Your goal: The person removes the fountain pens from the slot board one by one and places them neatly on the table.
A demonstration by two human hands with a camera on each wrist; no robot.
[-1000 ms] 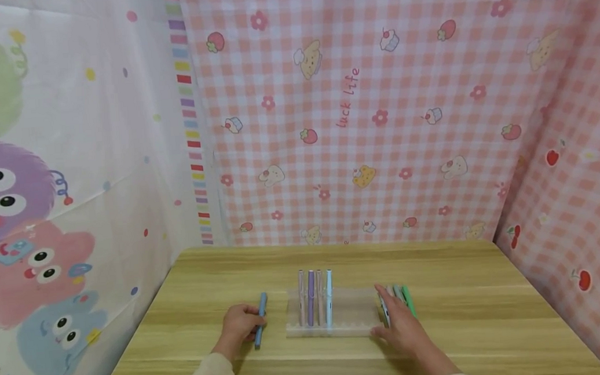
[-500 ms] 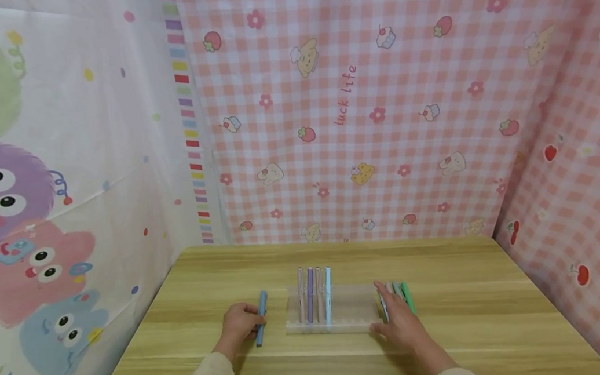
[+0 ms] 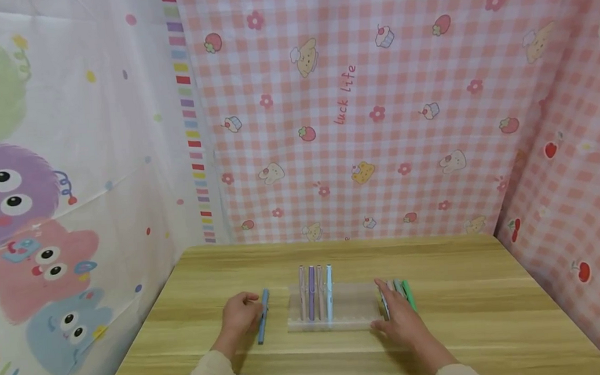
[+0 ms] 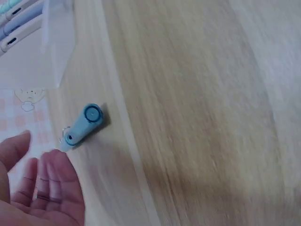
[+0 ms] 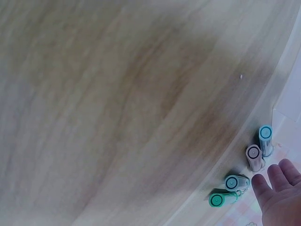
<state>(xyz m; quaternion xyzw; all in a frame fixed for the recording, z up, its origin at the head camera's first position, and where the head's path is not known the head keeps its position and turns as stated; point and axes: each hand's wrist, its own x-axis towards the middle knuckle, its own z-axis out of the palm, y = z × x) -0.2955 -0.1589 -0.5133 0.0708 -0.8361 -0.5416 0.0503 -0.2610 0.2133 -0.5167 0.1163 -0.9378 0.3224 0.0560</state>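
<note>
The blue pen (image 3: 264, 316) lay on the wooden counter (image 3: 472, 326), to the left of the clear pen holder (image 3: 357, 302) and apart from it. The left hand (image 3: 240, 319) was just beside this pen. Its fingers were bent a little, with a gap between them and the thumb. I could not tell if the fingertips touched the pen.

In the left part of the holder sat a dusty pink pen (image 3: 303, 295), a purple pen (image 3: 312, 294), a second dusty pink pen (image 3: 321, 293) and a sky-blue pen (image 3: 330, 293), in a row. Their tops poked past its far edge.

The right hand (image 3: 404, 317) was at the holder's right end. Its fingers were straight and a bit apart. Near them lay a light blue pen (image 5: 265, 134), a pink pen (image 5: 254, 157), a gray-green pen (image 5: 236, 182) and a green pen (image 5: 222, 199). A pink checked cloth (image 3: 417, 74) hung behind the counter.
</note>
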